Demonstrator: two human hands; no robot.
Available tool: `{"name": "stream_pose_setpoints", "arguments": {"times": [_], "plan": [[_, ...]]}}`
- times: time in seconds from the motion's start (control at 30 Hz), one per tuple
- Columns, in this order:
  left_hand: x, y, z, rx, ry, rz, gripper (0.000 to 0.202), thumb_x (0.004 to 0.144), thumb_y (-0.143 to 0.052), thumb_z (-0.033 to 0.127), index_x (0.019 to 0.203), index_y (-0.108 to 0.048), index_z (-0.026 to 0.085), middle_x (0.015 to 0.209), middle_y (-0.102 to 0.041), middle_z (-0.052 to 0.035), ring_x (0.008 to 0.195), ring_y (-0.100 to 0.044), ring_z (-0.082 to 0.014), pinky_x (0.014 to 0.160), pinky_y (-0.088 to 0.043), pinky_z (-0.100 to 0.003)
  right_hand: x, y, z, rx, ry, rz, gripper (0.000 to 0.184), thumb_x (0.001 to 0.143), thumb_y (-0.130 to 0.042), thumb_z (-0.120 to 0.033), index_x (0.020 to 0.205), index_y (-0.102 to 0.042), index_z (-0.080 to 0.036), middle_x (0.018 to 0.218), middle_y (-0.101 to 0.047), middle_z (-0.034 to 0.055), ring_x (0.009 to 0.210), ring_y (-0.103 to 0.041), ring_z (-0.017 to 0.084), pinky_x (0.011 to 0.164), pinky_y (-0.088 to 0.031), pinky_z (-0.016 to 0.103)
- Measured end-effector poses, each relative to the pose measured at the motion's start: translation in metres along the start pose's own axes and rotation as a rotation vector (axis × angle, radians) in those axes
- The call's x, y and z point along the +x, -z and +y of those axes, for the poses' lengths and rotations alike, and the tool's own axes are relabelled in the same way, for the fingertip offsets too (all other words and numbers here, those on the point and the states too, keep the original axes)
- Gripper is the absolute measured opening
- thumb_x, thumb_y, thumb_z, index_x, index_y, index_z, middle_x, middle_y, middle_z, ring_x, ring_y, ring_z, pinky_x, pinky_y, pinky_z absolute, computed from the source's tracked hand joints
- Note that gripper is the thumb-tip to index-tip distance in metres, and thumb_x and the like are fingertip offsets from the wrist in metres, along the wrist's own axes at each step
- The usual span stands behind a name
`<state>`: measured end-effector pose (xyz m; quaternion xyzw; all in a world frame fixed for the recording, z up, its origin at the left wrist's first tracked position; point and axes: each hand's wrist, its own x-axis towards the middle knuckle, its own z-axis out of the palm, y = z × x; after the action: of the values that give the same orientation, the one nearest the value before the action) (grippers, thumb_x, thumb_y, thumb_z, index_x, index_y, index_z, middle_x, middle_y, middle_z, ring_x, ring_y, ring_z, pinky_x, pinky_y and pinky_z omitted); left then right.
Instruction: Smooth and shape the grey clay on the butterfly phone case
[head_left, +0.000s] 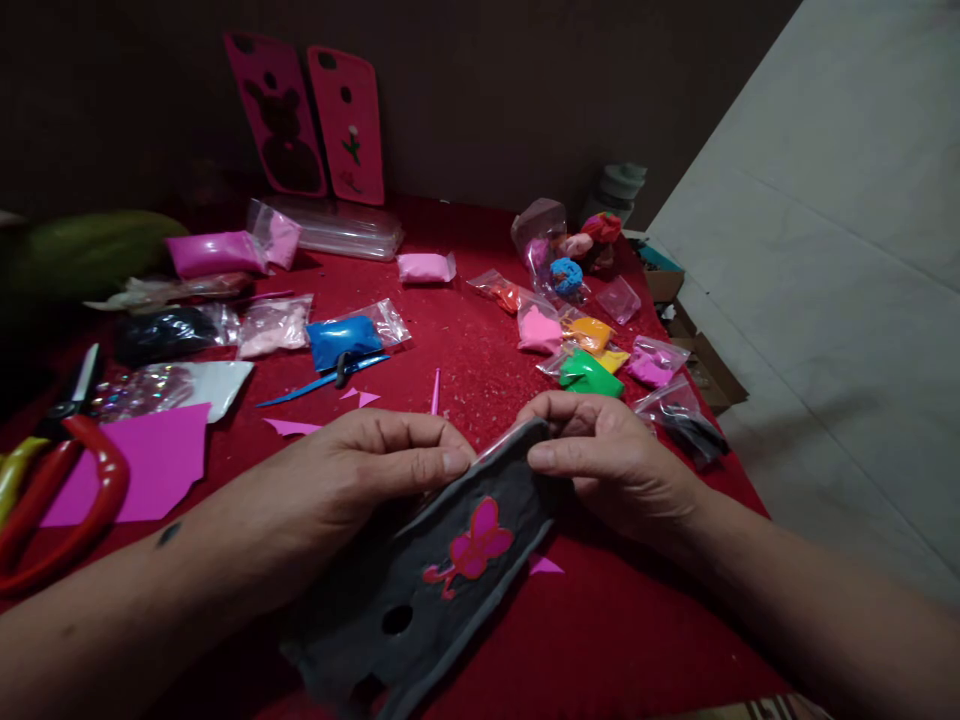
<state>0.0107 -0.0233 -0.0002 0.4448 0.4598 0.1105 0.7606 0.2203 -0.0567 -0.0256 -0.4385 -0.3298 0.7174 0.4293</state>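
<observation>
A phone case (420, 570) coated in dark grey clay is held tilted in front of me. On it sits a pink butterfly (480, 540) with a reddish outline, and a round hole shows lower down. My left hand (390, 460) pinches the upper left edge, its thumb pressed on the rim. With thumb on the front and fingers behind, my right hand (600, 455) grips the far right corner. A clear strip of the case shows along the edge between both hands. The fingers behind the case are partly hidden.
Red-handled scissors (97, 470) lie on a pink sheet (161, 465) at left. Bags of coloured clay, including blue (345, 342) and green (589, 373), are spread over the red tabletop (465, 340). Two decorated cases (346, 130) lean at the back. Cardboard boxes (705, 360) stand beyond the right edge.
</observation>
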Motion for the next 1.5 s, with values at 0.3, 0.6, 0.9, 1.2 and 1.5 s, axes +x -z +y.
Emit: {"name": "stream_pose_setpoints", "arguments": {"times": [0.3,0.6,0.9,1.2,1.5], "plan": [[0.0018,-0.0009,-0.0012,0.018,0.028,0.020,0.027,0.073,-0.071,0.046,0.076,-0.068,0.019,0.064,-0.062,-0.0017,0.050,-0.049,-0.0095,0.044,-0.034,-0.015,0.0004,-0.0031,0.0004,-0.061,-0.012,0.048,0.015,0.069,-0.076,-0.023,0.076,-0.064,-0.016,0.064,-0.061,-0.0018,0.052,-0.053,0.008,0.051,-0.042,0.019],[-0.0002,-0.0007,0.0026,-0.001,0.044,0.034,0.024,0.073,-0.072,0.043,0.074,-0.069,0.019,0.064,-0.064,-0.0016,0.048,-0.050,-0.0101,0.044,-0.035,-0.017,0.0006,-0.0009,0.0002,-0.026,0.002,0.003,0.021,0.062,-0.079,-0.017,0.078,-0.065,-0.016,0.067,-0.063,-0.0018,0.055,-0.056,0.008,0.054,-0.045,0.020],[0.0001,-0.0018,0.0041,0.016,0.033,0.064,0.022,0.072,-0.072,0.041,0.076,-0.070,0.020,0.064,-0.065,-0.0020,0.048,-0.052,-0.0111,0.044,-0.037,-0.017,0.0004,-0.0034,-0.0015,-0.032,-0.024,0.038,0.018,0.064,-0.075,-0.017,0.078,-0.064,-0.015,0.068,-0.063,-0.0007,0.054,-0.055,0.008,0.053,-0.042,0.020],[0.0020,-0.0020,0.0004,0.016,0.045,0.038,0.024,0.073,-0.071,0.044,0.073,-0.068,0.019,0.061,-0.060,-0.0006,0.047,-0.046,-0.0082,0.043,-0.033,-0.015,-0.0006,-0.0030,0.0002,-0.012,-0.047,0.032,0.013,0.065,-0.071,-0.015,0.074,-0.062,-0.017,0.061,-0.060,-0.0027,0.050,-0.051,0.007,0.050,-0.039,0.019],[0.0009,0.0010,-0.0001,-0.010,0.024,0.023,0.022,0.074,-0.072,0.042,0.076,-0.070,0.020,0.064,-0.064,-0.0017,0.049,-0.050,-0.0094,0.044,-0.035,-0.015,-0.0005,-0.0032,-0.0001,-0.087,-0.007,0.038,0.015,0.067,-0.072,-0.020,0.080,-0.064,-0.017,0.070,-0.063,-0.0007,0.056,-0.054,0.009,0.054,-0.041,0.021]]}}
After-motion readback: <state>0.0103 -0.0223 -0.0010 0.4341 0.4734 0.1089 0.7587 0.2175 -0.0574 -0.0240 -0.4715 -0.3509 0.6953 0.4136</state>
